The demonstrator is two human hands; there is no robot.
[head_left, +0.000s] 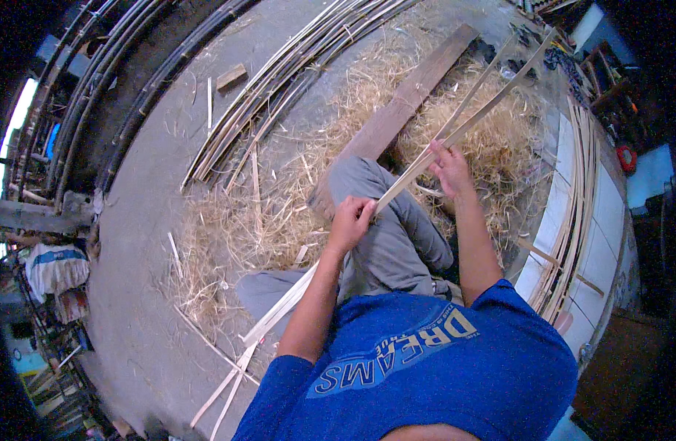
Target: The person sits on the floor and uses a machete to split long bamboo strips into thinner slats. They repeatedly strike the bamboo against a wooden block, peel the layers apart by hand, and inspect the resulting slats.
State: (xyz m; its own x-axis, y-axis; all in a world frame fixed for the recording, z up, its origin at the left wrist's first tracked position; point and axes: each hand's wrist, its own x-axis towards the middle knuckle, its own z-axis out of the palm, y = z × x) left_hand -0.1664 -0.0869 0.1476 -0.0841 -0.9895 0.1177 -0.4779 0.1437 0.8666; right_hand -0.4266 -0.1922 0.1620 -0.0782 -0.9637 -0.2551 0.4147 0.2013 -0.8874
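My left hand (349, 224) is closed around several long, pale bamboo strips (404, 178) above my lap. Farther along the same strips, my right hand (451, 167) pinches them between thumb and fingers. Past that hand the strips fan into separate ends toward the upper right. Their other ends pass under my left forearm and reach down to the floor at the lower left, where some cross each other. My bent legs in grey trousers (385, 253) lie beneath the strips.
A wooden plank (404, 110) slants ahead of my knees, amid heaps of curly shavings (492, 121). Bundled bamboo strips (279, 81) lie on the floor beyond, near a small wood block (231, 77). More strips (577, 198) rest on a white tiled ledge (606, 220) at right. Dark poles (124, 95) stand far left.
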